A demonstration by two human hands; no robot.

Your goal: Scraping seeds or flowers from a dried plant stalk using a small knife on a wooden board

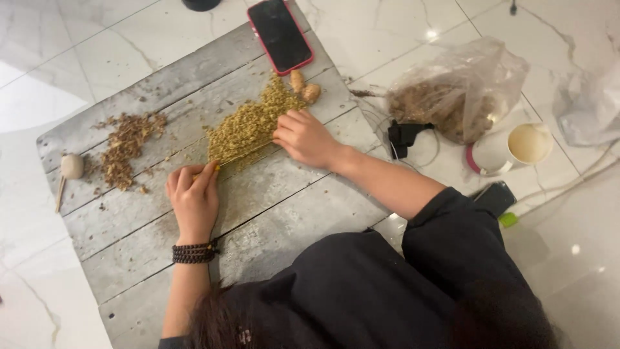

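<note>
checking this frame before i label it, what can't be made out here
- Head view: the thin sticks under the yellow-green dried herb pile are mostly covered by it and the right hand.
- Left hand: its fingertips curl over whatever it pinches.
- Clear plastic bag: brown contents blurred by crinkled film.
- Dark round object: cut off by the top edge.

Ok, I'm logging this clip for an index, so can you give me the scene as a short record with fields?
surface: grey wooden board lying on a white marble floor
left hand: left hand pinching the end of a thin stick at the edge of the yellow-green dried herb pile
right hand: right hand pressing on the same pile
wrist: dark bead bracelet on the left
also on board: brown herb pile, red-cased phone
off board: plastic bag, white cup
</note>
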